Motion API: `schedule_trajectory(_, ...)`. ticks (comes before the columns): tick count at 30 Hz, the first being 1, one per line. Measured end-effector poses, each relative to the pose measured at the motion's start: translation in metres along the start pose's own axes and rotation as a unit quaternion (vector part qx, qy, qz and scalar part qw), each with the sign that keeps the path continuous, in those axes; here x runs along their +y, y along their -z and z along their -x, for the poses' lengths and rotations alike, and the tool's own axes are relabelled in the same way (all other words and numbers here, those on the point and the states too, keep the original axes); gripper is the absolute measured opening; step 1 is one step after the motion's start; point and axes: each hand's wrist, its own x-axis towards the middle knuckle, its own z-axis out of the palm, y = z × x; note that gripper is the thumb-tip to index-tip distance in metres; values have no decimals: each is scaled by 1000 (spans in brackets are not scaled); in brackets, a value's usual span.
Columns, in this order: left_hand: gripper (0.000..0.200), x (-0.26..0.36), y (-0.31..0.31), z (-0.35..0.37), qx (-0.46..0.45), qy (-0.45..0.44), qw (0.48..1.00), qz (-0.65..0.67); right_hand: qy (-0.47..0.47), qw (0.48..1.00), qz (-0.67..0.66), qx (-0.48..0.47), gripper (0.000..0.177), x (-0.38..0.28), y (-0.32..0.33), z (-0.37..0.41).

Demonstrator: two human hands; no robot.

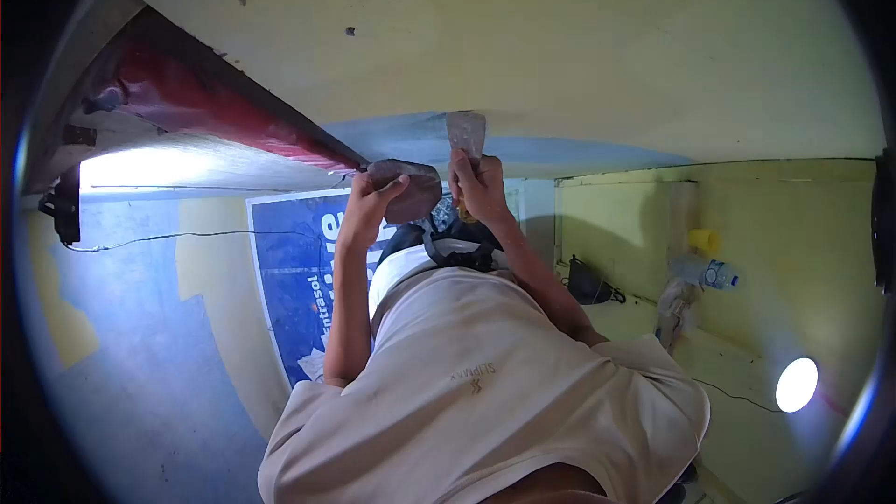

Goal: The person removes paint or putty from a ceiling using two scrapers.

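My right hand is closed around the handle of a putty knife. Its wide, whitish-smeared blade points up and away from me, flat against the yellow wall where a blue-grey band runs. Just to the left, my left hand grips a flat, dark, rounded plate by its left edge, thumb on top. The plate's surface is brownish-grey, and it sits close beside the right hand, lower than the blade.
A red-covered ledge slants down from the upper left toward the plate. Below it hangs a blue printed banner. On the right are a plastic bottle, a yellow cup, a dark bag and a bright lamp with its cord.
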Motion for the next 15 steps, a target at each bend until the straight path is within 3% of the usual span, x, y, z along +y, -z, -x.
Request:
schedule_trajectory(4,19,3,4,1,5,16,999,-30,-25,1000,2,0,50,8,1,1)
schedule_trajectory(15,17,7,-4,1,-4,1,1000,-10,20,999,-34,-22,52,-7,-13,0)
